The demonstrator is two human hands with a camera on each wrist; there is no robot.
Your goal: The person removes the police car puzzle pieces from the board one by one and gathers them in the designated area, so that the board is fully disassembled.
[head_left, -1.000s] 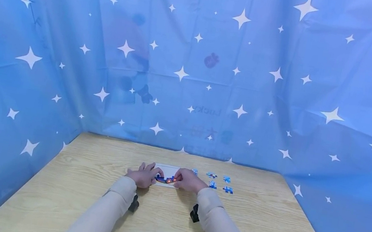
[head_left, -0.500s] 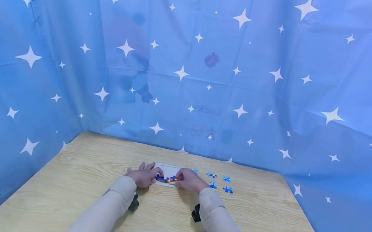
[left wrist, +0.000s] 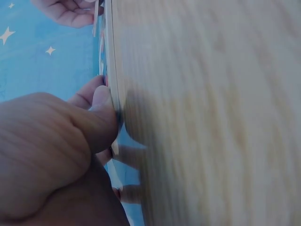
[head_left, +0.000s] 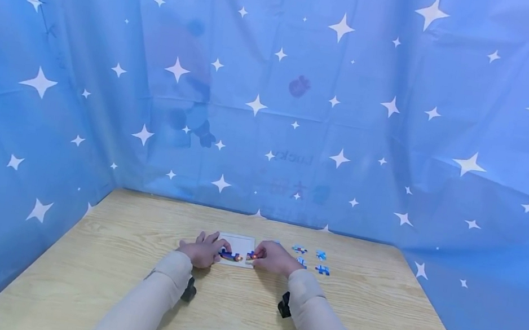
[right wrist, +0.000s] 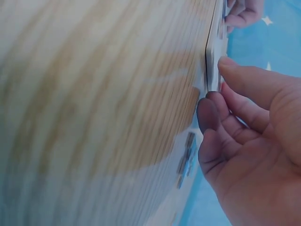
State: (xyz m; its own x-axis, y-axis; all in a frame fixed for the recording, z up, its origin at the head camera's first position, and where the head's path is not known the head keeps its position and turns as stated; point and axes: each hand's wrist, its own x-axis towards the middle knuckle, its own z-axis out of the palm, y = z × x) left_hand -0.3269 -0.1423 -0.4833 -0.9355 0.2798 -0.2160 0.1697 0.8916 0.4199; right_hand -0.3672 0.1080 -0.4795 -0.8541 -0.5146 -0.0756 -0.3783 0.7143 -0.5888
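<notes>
A white puzzle tray lies flat on the table in the head view, with joined jigsaw pieces in dark blue and orange along its near side. My left hand grips the tray's left side, thumb at the near edge, index finger reaching over onto the joined pieces. At the tray's right side my right hand pinches a jigsaw piece between thumb and index finger. A small gap separates this piece from the joined ones. In the right wrist view the right thumb largely hides the piece.
Right of the tray, several loose blue jigsaw pieces lie on the wooden table, some partly behind the right hand. A blue curtain with white stars hangs around the table's back and sides.
My right hand has shifted slightly right with its piece, opening a gap to the joined pieces. The left hand stays at the tray's left side.
</notes>
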